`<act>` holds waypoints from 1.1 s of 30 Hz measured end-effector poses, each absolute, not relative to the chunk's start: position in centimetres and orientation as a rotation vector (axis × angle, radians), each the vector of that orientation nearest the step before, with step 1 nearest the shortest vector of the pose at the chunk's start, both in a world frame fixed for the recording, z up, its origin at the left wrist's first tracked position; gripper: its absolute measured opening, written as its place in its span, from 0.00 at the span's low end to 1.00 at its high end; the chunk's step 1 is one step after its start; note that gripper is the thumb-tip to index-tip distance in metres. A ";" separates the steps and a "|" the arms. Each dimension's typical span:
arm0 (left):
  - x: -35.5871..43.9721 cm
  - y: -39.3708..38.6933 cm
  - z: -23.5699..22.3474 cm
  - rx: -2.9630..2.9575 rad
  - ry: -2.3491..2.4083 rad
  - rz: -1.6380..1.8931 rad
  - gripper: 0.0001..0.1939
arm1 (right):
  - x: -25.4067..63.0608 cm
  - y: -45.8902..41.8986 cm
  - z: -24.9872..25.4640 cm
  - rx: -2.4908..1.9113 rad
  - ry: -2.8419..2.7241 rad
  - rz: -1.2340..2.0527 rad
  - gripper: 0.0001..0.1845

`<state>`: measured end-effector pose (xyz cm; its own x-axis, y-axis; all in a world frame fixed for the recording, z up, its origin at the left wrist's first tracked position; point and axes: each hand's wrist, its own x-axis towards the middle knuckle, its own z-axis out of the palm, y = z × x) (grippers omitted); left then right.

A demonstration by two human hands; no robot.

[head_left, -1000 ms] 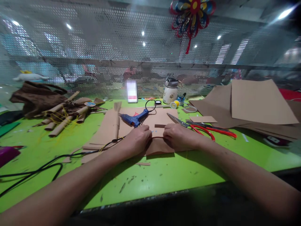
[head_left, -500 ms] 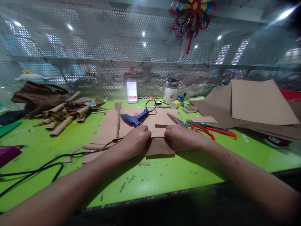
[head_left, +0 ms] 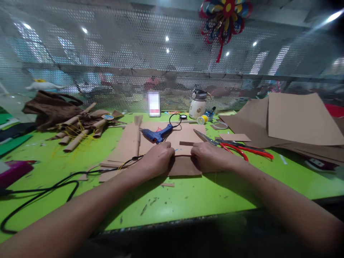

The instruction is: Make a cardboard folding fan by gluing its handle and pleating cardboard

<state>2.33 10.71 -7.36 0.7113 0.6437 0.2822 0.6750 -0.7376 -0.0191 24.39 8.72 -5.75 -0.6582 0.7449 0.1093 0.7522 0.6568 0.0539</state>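
My left hand [head_left: 160, 157] and my right hand [head_left: 207, 156] pinch the two sides of a small piece of brown paper [head_left: 185, 167], whose far edge looks curled or folded up between them. The fingertips are partly hidden. This piece lies over larger brown paper sheets [head_left: 126, 141]. Just beyond my left hand rests a blue glue gun [head_left: 158, 136]. A small stack of paper strips [head_left: 186, 143] lies by my right fingers. Beside my right wrist are scissors with red handles [head_left: 236, 149]. To the left stands out a paper roll with a frayed end [head_left: 137, 138].
At left lie several tied paper rolls [head_left: 76, 140], a brown bag [head_left: 49, 109] and a black cable [head_left: 53, 186]. A bottle [head_left: 197, 105], yellow thread spool [head_left: 204, 118] and phone [head_left: 154, 104] stand at the back. Large brown sheets [head_left: 301, 120] are piled at right.
The whole view has shifted slightly, so things appear farther right. Both hands keep their grip on the brown paper, and its near edge now lies a little flatter.
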 end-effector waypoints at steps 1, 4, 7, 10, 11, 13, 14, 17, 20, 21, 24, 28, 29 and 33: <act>2.3 10.7 -7.4 -2.789 -1.091 -0.394 0.11 | 24.4 8.7 -5.8 -1.261 -2.781 -0.139 0.06; 2.2 10.8 -7.4 -2.817 -1.141 -0.444 0.12 | 24.6 8.8 -5.8 -1.264 -2.736 -0.089 0.06; 2.1 10.9 -7.1 -2.904 -1.257 -0.581 0.12 | 24.7 8.8 -5.7 -1.274 -2.677 -0.018 0.08; 2.2 10.9 -6.5 -3.051 -1.388 -0.804 0.14 | 24.4 8.7 -5.6 -1.280 -2.651 -0.005 0.07; 2.3 10.9 -6.3 -3.114 -1.430 -0.871 0.14 | 24.2 8.6 -5.6 -1.251 -2.661 -0.022 0.05; 2.4 10.8 -5.9 -3.210 -1.530 -0.943 0.18 | 23.9 8.5 -5.7 -1.146 -2.687 -0.088 0.01; 2.5 10.7 -5.8 -3.230 -1.591 -0.947 0.21 | 23.7 8.4 -5.8 -1.084 -2.687 -0.138 0.02; 2.6 10.4 -5.8 -3.244 -1.758 -0.917 0.25 | 23.4 8.3 -6.2 -0.905 -2.645 -0.286 0.02; 2.7 10.0 -6.0 -3.397 -1.862 -0.973 0.25 | 23.4 8.4 -6.6 -0.777 -2.602 -0.367 0.02; 2.7 9.8 -6.0 -3.481 -1.910 -1.034 0.24 | 23.4 8.4 -6.6 -0.765 -2.588 -0.370 0.02; 2.7 9.3 -5.9 -3.643 -2.119 -1.244 0.21 | 23.6 8.4 -6.5 -0.769 -2.540 -0.276 0.04; 2.7 9.2 -6.1 -3.657 -2.096 -1.348 0.20 | 24.1 8.2 -5.6 -0.856 -2.416 0.144 0.07; 2.7 9.3 -6.2 -3.659 -2.014 -1.332 0.20 | 24.2 8.2 -5.3 -0.897 -2.368 0.317 0.07; 2.7 9.7 -6.3 -3.527 -1.666 -1.100 0.21 | 24.3 7.8 -4.4 -0.976 -2.100 1.054 0.14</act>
